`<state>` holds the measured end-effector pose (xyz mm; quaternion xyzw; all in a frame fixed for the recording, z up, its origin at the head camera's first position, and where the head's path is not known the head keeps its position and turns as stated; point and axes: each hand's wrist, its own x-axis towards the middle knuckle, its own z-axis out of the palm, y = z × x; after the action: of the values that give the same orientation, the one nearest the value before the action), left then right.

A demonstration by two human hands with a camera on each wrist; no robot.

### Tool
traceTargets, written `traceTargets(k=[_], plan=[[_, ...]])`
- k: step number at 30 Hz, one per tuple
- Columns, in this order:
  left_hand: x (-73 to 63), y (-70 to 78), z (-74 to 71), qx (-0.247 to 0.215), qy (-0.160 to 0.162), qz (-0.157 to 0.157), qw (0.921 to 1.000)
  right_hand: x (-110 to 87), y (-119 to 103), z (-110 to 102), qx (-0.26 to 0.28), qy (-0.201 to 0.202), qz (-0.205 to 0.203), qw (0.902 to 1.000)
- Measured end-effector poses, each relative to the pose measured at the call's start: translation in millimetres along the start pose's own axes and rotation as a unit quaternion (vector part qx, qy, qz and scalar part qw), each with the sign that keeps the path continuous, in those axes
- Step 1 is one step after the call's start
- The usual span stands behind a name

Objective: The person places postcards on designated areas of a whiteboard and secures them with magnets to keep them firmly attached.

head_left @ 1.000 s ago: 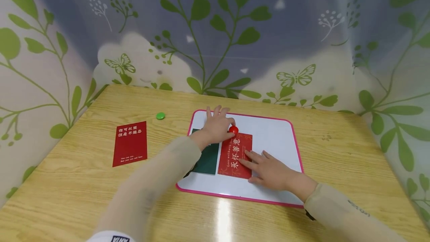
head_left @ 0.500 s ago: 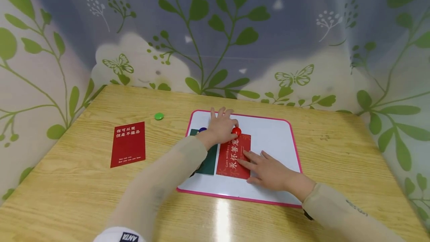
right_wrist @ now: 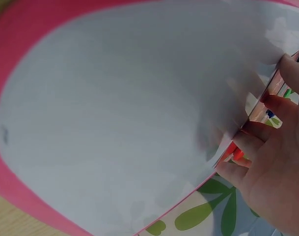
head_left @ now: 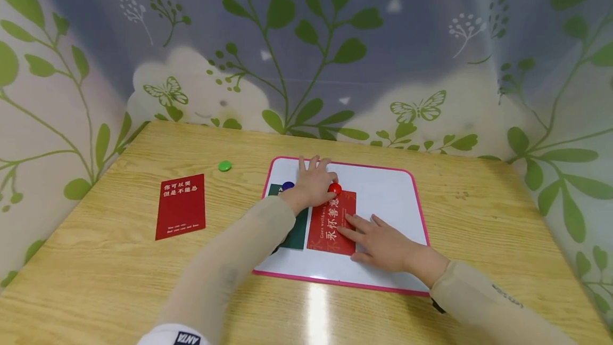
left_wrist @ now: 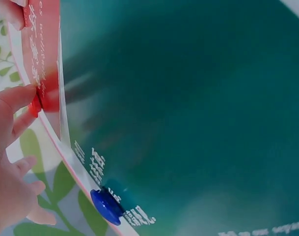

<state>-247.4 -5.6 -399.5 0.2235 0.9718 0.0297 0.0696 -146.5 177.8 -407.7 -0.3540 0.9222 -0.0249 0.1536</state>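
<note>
The left hand (head_left: 313, 184) pinches the red magnet (head_left: 334, 189) between its thumb and first finger, the gap between them being only as wide as the magnet, while its other fingers are spread out. This magnet is at the top edge of the red card (head_left: 330, 244), which lies on the whiteboard (head_left: 388, 190). The right hand (head_left: 385, 244) has its fingers spread and grasps nothing; the fingertips rest on the right side of the card. I cannot tell from the pictures how hard they press. To my judgement, the main danger is that the card turns or slides, if the right hand lifts before the magnet sits firmly. Also, because the magnet is so near to the edge, it may catch too little paper, and a corner could come loose. The left wrist is above the green card (head_left: 295, 234), so a low sleeve might drag it, although the blue magnet (left_wrist: 106, 206) at its top edge should resist this. The green magnet (head_left: 224, 166) lies well apart on the table (head_left: 119, 270).
</note>
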Motion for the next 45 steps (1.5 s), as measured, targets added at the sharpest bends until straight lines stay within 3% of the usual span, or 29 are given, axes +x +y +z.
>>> traceTargets(k=[15, 23, 26, 32, 45], plan=[[-3.5, -4.5, 3.2, -0.021, -0.002, -0.001, 0.9998, 2.0, -2, -4, 0.005, -0.004, -0.003, 1.0], [-14.9, -17.6, 4.9, -0.056, 0.018, -0.003, 0.9983, 4.1, -1, -16, 0.058, -0.036, 0.035, 0.9971], [-25.0, -27.4, 5.0, -0.07, 0.031, -0.002, 0.9971, 1.6, 1, -20, 0.07, -0.033, 0.053, 0.9956], [-50.2, -58.9, 7.6, -0.08, 0.062, -0.011, 0.9948, -5.2, 9, -23, 0.06, 0.019, 0.073, 0.9954], [-106.3, -128.5, 7.0, -0.141, 0.088, -0.107, 0.9802, -22.6, 33, -16, 0.056, 0.056, 0.113, 0.9905]])
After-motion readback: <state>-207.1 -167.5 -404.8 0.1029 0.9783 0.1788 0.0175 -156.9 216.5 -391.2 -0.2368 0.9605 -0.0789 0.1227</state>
